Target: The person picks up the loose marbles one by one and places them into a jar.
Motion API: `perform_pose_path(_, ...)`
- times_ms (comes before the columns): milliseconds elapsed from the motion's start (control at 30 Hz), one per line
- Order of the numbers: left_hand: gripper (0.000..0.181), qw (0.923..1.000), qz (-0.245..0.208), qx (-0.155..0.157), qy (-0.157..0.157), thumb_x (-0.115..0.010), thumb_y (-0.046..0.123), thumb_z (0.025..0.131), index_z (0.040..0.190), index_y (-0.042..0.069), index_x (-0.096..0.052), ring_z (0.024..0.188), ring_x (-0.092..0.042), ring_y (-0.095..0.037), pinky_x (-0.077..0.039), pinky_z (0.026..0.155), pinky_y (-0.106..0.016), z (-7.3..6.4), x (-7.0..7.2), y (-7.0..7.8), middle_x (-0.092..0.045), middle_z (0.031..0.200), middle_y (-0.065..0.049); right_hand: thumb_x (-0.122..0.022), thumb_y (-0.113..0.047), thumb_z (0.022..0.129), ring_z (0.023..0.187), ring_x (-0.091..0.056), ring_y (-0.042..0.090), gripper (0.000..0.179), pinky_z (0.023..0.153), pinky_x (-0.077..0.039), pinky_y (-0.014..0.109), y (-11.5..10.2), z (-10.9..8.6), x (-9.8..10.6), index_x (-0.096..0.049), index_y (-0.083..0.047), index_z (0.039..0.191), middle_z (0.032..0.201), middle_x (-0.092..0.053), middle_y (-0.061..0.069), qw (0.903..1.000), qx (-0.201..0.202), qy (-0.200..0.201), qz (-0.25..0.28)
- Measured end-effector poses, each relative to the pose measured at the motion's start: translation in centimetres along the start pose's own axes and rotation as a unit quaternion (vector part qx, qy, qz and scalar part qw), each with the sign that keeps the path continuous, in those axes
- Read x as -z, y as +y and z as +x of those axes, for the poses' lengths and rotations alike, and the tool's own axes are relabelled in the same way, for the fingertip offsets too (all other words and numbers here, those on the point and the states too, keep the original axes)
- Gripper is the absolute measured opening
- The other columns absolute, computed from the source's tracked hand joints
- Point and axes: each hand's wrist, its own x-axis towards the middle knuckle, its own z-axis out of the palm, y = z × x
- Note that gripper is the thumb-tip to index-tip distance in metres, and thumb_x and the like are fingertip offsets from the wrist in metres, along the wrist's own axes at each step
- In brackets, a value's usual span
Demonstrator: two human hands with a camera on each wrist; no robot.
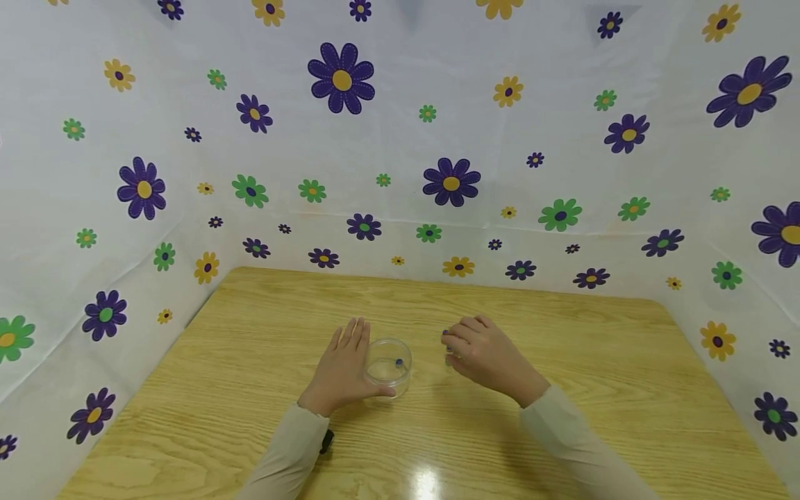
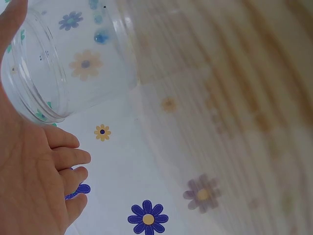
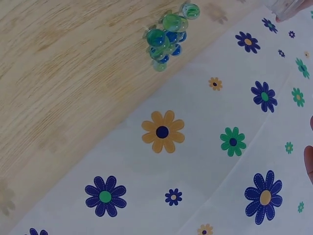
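A clear round jar (image 1: 389, 361) stands on the table with a blue marble (image 1: 398, 362) inside. My left hand (image 1: 342, 368) rests against the jar's left side, its fingers straight and the thumb stretched along the near side. In the left wrist view the clear wall of the jar (image 2: 93, 73) lies beside the palm. To the jar's right, my right hand (image 1: 484, 353) hovers by a cluster of green and blue glass marbles (image 3: 166, 39), finger and thumb apart. Its fingers partly cover the marbles in the head view. Only fingertips (image 3: 309, 159) show in the right wrist view.
The wooden table (image 1: 281, 312) spreads around both hands. A white cloth with printed flowers (image 1: 400, 139) rises behind the table's far edge and at both sides. A dark band (image 1: 327, 442) shows at the left sleeve.
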Motion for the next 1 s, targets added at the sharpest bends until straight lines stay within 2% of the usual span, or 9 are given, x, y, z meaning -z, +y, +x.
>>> perform_pose_path(233,0.125,1.0,-0.004,0.002,-0.004,-0.062,0.076,0.065,0.147,-0.006,-0.016,0.146,-0.013,-0.035,-0.012,0.119,-0.049,0.0,0.1,0.0,-0.018,0.155,-0.024,-0.085,-0.017,0.064,0.084,-0.061,0.017,0.031,0.073,-0.05,0.032,0.7,-1.1,0.4,-0.067,-0.011,0.089,0.086,-0.068,0.0,0.9996,-0.012,0.017,0.019)
perform_pose_path(533,0.125,1.0,-0.004,0.003,-0.004,-0.062,0.076,0.065,0.148,-0.006,-0.017,0.146,-0.013,-0.035,-0.012,0.119,-0.049,0.0,0.0,-0.1,-0.018,0.155,-0.023,-0.085,-0.018,0.063,0.083,-0.061,0.019,0.033,0.074,-0.05,0.035,1.7,-2.3,1.0,-0.069,-0.009,0.091,0.086,-0.068,0.002,0.9996,-0.023,0.007,0.016)
perform_pose_path(800,0.125,1.0,0.006,0.0,0.0,-0.061,0.077,0.065,0.147,-0.007,-0.017,0.145,-0.014,-0.036,-0.014,0.119,-0.05,0.1,-0.2,-0.2,-0.019,0.154,-0.024,-0.086,-0.016,0.061,0.079,-0.059,0.018,0.033,0.07,-0.049,0.034,2.3,-3.6,0.3,-0.067,-0.01,0.087,0.082,-0.067,0.001,0.9997,-0.016,0.01,0.014)
perform_pose_path(1000,0.125,1.0,0.004,0.003,-0.002,-0.062,0.076,0.065,0.147,-0.006,-0.017,0.145,-0.013,-0.036,-0.013,0.119,-0.049,0.1,-0.2,-0.1,-0.018,0.155,-0.024,-0.086,-0.019,0.062,0.079,-0.059,0.016,0.031,0.07,-0.049,0.033,2.6,-4.4,-0.3,-0.067,-0.012,0.085,0.082,-0.067,0.0,0.9998,-0.01,-0.009,0.015)
